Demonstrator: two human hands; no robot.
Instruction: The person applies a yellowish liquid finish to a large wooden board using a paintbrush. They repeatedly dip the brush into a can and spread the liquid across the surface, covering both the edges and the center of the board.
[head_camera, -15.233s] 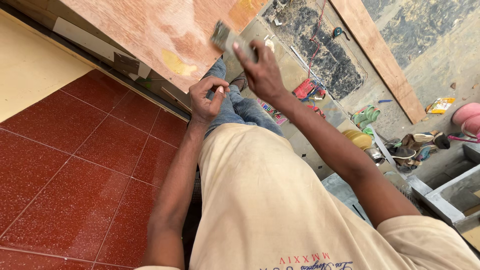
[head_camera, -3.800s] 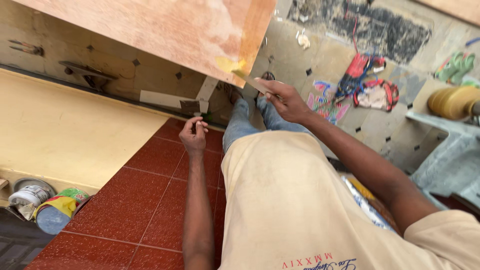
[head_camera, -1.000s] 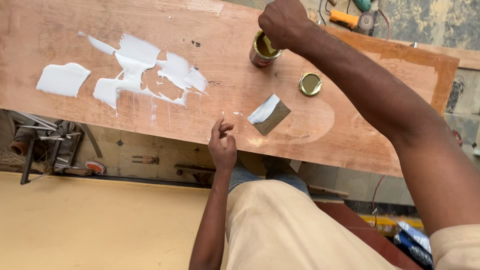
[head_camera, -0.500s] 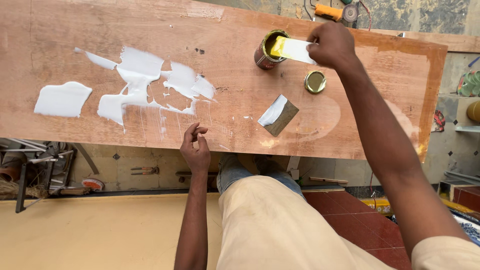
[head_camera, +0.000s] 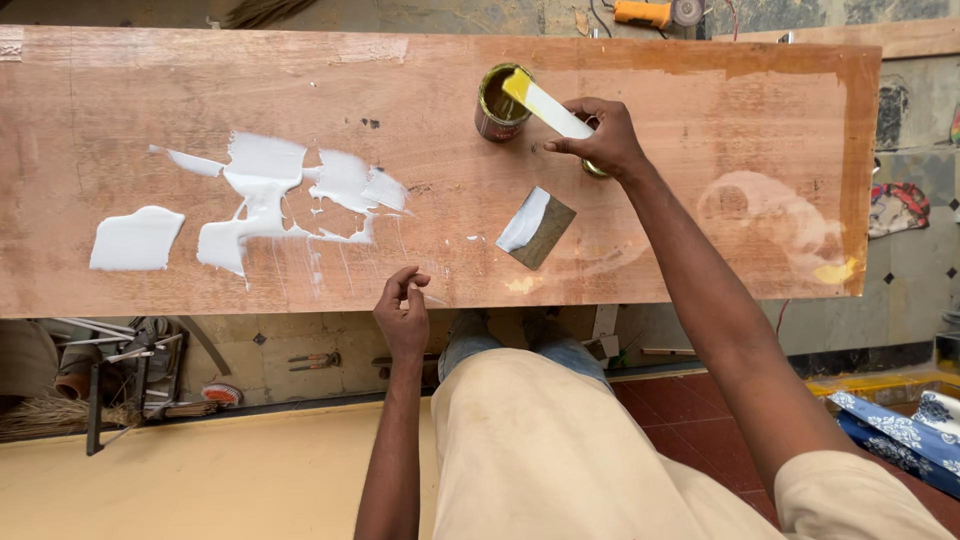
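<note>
Right hand: The right hand (head_camera: 598, 140) pinches the near end of a flat white spreader (head_camera: 545, 103) between thumb and fingers. Half a second ago the spreader lay flat over the can. Now it tilts, and its far tip points down into the can.

Spreader tip: The tip is yellow with glue. It sits at the mouth of the small round can (head_camera: 501, 102), so the person looks to be scooping glue.

Can: The open can stands on the far part of the long wooden board (head_camera: 700, 90), just left of the right hand. It has not moved.

Lid: A round lid (head_camera: 594, 168) lies just under the right hand, mostly hidden. A second ago it was in plain view.

Left hand: The left hand (head_camera: 403, 315) is at the near edge of the board. Its fingers are curled in loosely and hold nothing. It sits about where it did half a second ago.

Scraper: A small square scraper (head_camera: 536, 227) with white paste on it lies on the board, between the two hands. Nobody touches it, and it has stayed put.

White paste: Big white patches (head_camera: 262, 185) are spread on the left part of the board. They look the same as before.

What it means: The glue looks like it is just being loaded onto the spreader. None of the yellow glue on the tip is on the wood yet.
</note>
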